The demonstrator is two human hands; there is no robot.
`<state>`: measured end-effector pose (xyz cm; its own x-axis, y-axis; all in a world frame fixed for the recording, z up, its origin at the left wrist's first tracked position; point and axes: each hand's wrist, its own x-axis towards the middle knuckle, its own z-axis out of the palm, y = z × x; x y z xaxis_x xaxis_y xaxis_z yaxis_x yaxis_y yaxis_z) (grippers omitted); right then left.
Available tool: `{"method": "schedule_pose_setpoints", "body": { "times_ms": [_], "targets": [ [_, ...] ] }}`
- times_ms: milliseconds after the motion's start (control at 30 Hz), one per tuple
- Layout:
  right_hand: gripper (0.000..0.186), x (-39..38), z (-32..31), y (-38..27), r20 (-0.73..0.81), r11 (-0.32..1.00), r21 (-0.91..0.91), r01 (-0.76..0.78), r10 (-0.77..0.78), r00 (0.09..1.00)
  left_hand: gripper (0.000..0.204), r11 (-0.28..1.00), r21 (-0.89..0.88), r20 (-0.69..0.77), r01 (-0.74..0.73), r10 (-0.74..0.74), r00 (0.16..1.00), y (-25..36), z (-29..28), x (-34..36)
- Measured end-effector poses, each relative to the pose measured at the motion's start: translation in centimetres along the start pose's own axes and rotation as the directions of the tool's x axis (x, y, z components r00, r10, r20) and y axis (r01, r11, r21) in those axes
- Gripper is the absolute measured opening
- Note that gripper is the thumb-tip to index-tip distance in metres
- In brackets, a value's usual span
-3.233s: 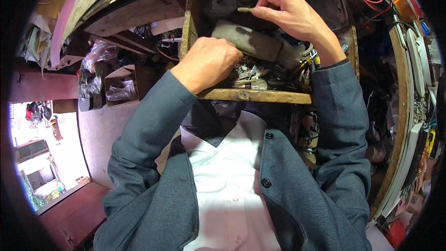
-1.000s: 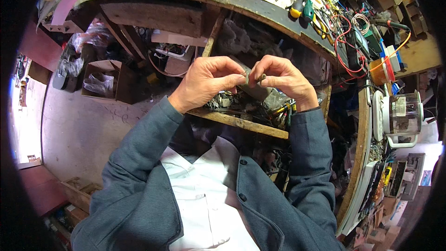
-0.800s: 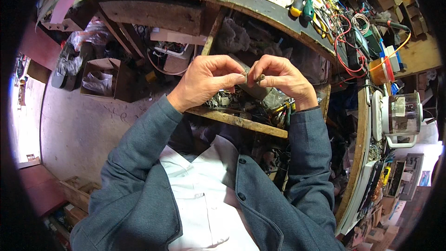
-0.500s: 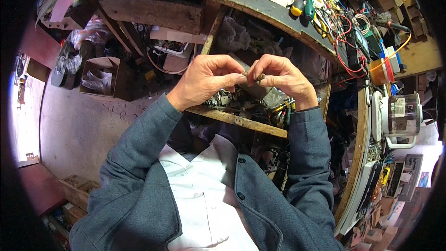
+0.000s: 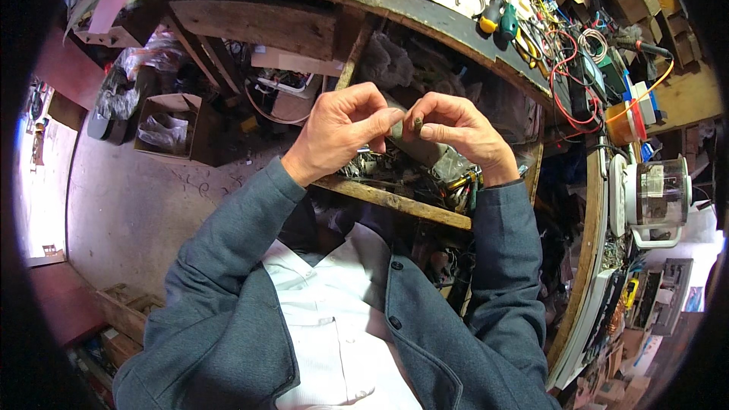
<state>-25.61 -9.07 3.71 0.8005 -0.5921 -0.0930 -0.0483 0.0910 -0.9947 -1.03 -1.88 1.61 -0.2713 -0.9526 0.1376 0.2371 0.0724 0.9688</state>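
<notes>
Both hands are raised close together above an open wooden drawer [image 5: 391, 201]. Between the thumb and fingers of my right hand [image 5: 456, 130] is a small dark cylindrical piece [image 5: 418, 126], too small to name. My left hand [image 5: 345, 127] is closed in a pinch just left of it, thumb tip against the fingers. Whatever the left fingertips hold, if anything, cannot be made out. Beneath the hands, the drawer contains a grey tube-like part [image 5: 425, 150] and several loose metal bits and tools.
On the bench at the upper right lie screwdrivers [image 5: 490, 17], pliers and tangled red test leads [image 5: 560, 76]. A glass jug with white handle [image 5: 659, 193] stands on the right side. A cardboard box [image 5: 168, 125] with plastic wrap sits on the floor at left.
My left hand has shifted slightly right and its fingers have curled. The dark piece in my right hand has turned to point more upright. The view has moved slightly.
</notes>
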Motion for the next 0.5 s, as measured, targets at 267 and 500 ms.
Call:
{"method": "schedule_pose_setpoints", "body": {
  "times_ms": [267,500],
  "targets": [
    [0.019,0.3,0.5,-0.3,-0.110,0.999,0.023,0.025,-0.022,0.994,0.020,0.998,-0.060,0.014,0.037,-0.036,0.999,0.5,0.6,0.1],
    [0.020,1.1,1.2,0.5,-0.078,0.999,0.018,0.051,-0.049,0.996,0.014,0.998,0.020,-0.060,-0.059,0.060,0.996,0.1,0.8,-0.2]
  ]
}}
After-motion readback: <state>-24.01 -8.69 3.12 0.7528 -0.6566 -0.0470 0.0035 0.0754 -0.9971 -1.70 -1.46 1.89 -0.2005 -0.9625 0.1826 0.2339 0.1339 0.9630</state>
